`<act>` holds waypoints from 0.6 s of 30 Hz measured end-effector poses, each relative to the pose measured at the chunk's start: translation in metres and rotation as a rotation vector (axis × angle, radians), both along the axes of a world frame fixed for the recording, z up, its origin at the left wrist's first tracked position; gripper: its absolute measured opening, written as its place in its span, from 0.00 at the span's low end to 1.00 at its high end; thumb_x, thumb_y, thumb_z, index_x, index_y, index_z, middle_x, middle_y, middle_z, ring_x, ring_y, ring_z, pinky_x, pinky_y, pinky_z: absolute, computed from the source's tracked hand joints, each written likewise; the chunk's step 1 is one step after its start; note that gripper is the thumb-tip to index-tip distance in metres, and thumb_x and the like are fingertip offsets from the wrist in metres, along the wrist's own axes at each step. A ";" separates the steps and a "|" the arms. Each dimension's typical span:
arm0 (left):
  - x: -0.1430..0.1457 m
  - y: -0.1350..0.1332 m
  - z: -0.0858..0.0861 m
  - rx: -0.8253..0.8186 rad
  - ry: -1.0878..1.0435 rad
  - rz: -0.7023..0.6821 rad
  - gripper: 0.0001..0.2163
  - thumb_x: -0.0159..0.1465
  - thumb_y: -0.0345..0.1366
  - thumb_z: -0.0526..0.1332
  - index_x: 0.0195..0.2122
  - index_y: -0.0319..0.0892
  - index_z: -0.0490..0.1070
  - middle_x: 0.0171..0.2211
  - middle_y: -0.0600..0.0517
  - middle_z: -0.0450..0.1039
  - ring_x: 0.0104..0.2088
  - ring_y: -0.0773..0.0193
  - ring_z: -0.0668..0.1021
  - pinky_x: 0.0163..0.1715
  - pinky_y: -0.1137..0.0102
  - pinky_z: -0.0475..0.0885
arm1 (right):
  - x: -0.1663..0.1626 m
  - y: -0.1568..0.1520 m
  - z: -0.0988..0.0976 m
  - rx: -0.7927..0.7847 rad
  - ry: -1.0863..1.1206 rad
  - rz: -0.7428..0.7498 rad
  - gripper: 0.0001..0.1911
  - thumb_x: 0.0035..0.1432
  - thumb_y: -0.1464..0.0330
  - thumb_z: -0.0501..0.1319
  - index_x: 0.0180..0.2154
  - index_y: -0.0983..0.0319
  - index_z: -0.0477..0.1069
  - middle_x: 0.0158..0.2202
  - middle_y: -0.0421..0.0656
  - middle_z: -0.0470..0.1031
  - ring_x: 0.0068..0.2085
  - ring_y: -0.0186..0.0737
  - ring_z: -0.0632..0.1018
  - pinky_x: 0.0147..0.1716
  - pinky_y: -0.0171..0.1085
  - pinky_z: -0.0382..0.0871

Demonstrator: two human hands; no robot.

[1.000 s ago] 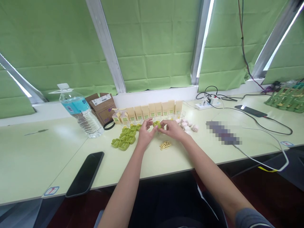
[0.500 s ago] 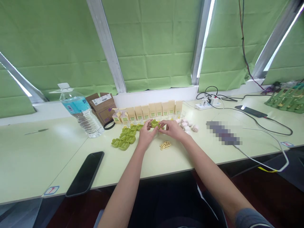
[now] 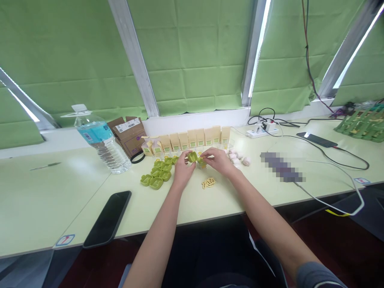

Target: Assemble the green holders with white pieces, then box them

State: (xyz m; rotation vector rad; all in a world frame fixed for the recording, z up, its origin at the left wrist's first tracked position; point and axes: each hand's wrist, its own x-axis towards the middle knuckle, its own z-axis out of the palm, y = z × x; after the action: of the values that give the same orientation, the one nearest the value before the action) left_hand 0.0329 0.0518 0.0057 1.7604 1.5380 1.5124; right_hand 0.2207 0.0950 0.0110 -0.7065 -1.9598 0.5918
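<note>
My left hand (image 3: 183, 170) pinches a small green plastic case piece (image 3: 192, 157) just above the table. Right beside it, my right hand (image 3: 218, 161) has its fingers closed on another small green piece (image 3: 200, 160). The two pieces sit slightly apart between my fingertips. Several green case halves (image 3: 156, 178) lie in a cluster left of my left hand. A small heap of yellow rubber bands (image 3: 208, 183) rests on the table below my hands. A row of small tan boxes (image 3: 192, 140) stands behind my hands.
A water bottle (image 3: 100, 140) and an open cardboard box (image 3: 129, 135) stand at the back left. A black phone (image 3: 107, 219) lies near the front edge. Pink and white rolls (image 3: 238, 159), a power strip (image 3: 261, 131), cables and another phone (image 3: 317, 139) are to the right.
My hands held one green case together; now its two green pieces have come apart, one in each hand, the left piece tilted up.
</note>
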 end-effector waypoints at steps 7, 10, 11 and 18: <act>0.002 -0.004 0.002 0.038 0.028 -0.087 0.19 0.57 0.28 0.63 0.50 0.47 0.71 0.48 0.49 0.78 0.45 0.60 0.79 0.49 0.61 0.74 | 0.000 -0.004 0.004 0.017 0.013 0.011 0.09 0.61 0.73 0.61 0.38 0.59 0.80 0.40 0.46 0.76 0.42 0.39 0.79 0.42 0.40 0.81; 0.004 -0.005 0.003 0.046 0.034 -0.105 0.18 0.57 0.28 0.64 0.49 0.48 0.72 0.48 0.50 0.78 0.44 0.61 0.79 0.49 0.61 0.74 | 0.000 -0.005 0.005 0.010 -0.003 0.014 0.08 0.60 0.72 0.62 0.38 0.58 0.81 0.40 0.45 0.77 0.41 0.39 0.79 0.42 0.39 0.81; 0.004 -0.005 0.003 0.046 0.036 -0.109 0.18 0.57 0.27 0.64 0.49 0.48 0.72 0.48 0.50 0.78 0.44 0.61 0.79 0.49 0.62 0.74 | 0.000 -0.005 0.005 0.004 -0.007 0.014 0.08 0.61 0.71 0.63 0.39 0.58 0.81 0.40 0.45 0.78 0.41 0.39 0.80 0.41 0.39 0.81; 0.006 -0.008 0.003 0.027 0.051 -0.160 0.19 0.57 0.27 0.64 0.50 0.48 0.71 0.47 0.51 0.78 0.43 0.62 0.80 0.47 0.63 0.74 | 0.001 -0.007 0.007 0.005 -0.070 -0.012 0.10 0.60 0.70 0.64 0.44 0.58 0.80 0.41 0.44 0.82 0.38 0.38 0.81 0.35 0.36 0.77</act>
State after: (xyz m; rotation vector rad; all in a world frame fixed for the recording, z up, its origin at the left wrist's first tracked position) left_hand 0.0385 0.0435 0.0092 1.9023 1.3690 1.4268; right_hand 0.2213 0.0881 0.0178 -0.7439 -2.0200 0.5612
